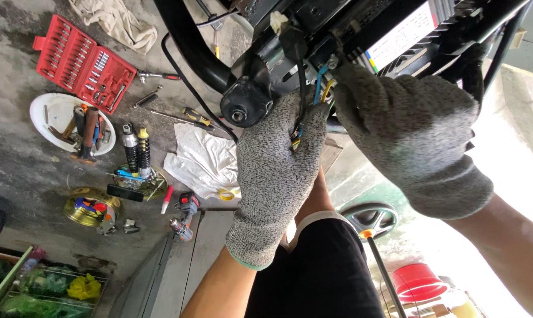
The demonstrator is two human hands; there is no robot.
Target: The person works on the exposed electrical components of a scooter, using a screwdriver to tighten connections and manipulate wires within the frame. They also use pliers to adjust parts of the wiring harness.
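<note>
On a stained concrete workshop floor (19, 159), the gloved left hand (272, 176) pinched a bundle of thin wires (313, 100), likely limp and fragile; the right hand (413, 135) closed just beside, beneath a black frame (248, 100).

hands (337, 147) in speckled grey knit gloves; glossy red plastic socket case (84, 63); rough concrete floor (19, 159).

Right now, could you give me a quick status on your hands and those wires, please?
Left hand pinching wires. Right hand on them from above, at black frame. Black cap close beside.
</note>
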